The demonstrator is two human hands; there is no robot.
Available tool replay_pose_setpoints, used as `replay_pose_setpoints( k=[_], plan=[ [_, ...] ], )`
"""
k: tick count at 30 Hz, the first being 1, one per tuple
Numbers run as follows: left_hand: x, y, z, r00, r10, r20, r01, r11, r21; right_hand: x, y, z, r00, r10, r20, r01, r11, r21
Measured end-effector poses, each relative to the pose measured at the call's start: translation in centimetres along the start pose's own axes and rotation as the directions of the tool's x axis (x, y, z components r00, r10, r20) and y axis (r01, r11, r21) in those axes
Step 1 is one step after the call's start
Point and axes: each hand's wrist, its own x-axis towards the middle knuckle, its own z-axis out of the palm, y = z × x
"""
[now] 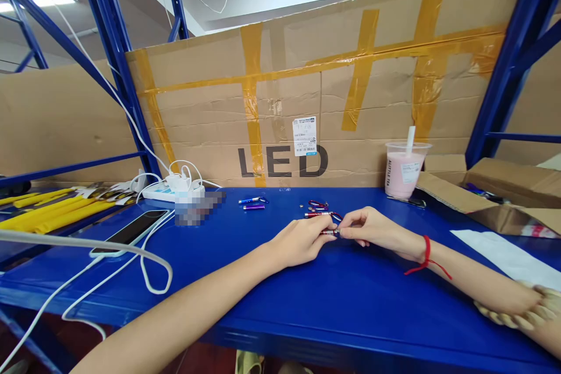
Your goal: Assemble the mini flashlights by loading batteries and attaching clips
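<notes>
My left hand [303,241] rests low over the blue table and grips a small red metal tube [328,232] by its left part. At the tube's right end, the fingertips of my right hand [363,227] pinch its dark tip. Just behind my left fingers lies another red tube [313,215] with a dark red strap [336,217]. More small red parts [319,206] and a tiny silver disc [301,206] sit a little farther back. To the left are a blue tube with a strap [250,201] and a purple tube [254,207].
A pink drink cup [404,172] stands at the back right, beside an open cardboard box [495,193] and white paper [504,254]. On the left are a phone [131,232], a power strip [175,189], white cables [151,272] and yellow packets [65,210]. Cardboard [210,123] backs the table [350,310].
</notes>
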Motion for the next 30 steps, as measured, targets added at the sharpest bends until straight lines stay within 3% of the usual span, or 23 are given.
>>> replay_pose_setpoints(
  k=[11,24,30],
  plan=[
    [0.3,0.3,0.3,0.980,0.038,-0.197,-0.024,0.997,0.075,-0.3,-0.8,0.1,0.997,-0.005,-0.077,0.006,1.000,0.018],
    [0.5,0.9,0.2,0.979,-0.132,-0.152,0.141,0.989,0.051,-0.4,-1.1,-0.4,0.992,-0.032,-0.123,0.031,0.999,-0.006],
    [0.6,0.9,0.1,0.980,-0.140,-0.141,0.144,0.990,0.014,-0.3,-1.0,-0.6,0.992,-0.045,-0.117,0.047,0.999,0.009]
  ],
)
